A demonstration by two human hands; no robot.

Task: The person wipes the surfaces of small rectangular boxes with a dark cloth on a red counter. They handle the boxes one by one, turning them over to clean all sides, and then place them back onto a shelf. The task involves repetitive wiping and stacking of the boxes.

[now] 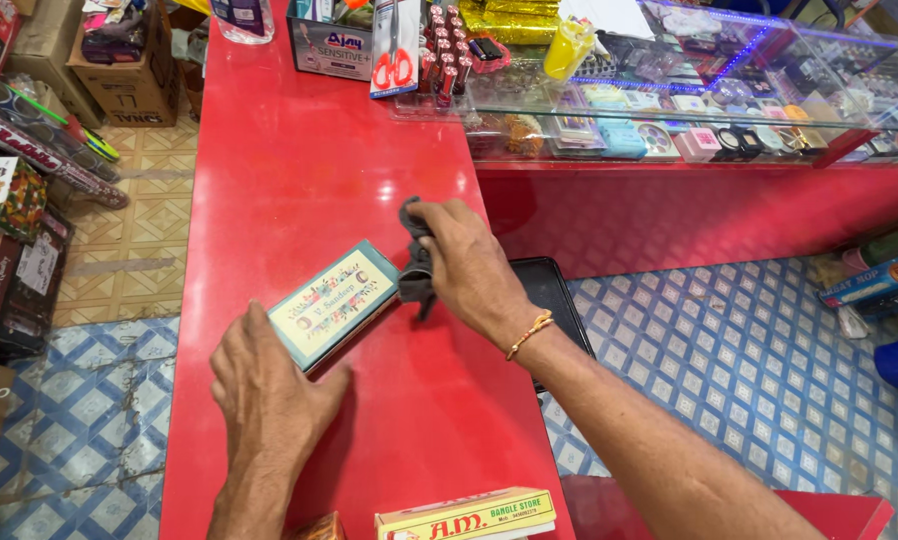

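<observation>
A flat rectangular box [335,300] with a pale printed lid and teal edge lies on the red counter [299,170]. My left hand [269,395] rests flat on the counter, its fingertips against the box's near end. My right hand [466,262] is closed around a dark grey cloth [415,272], which touches the box's right end.
A glass display case [689,110] of small cosmetics stands at the back right. Scissors in a pack [395,45], lipstick tubes [444,50] and a printed box [331,48] sit at the counter's far end. A yellow box [469,513] lies at the near edge. Cartons crowd the left floor.
</observation>
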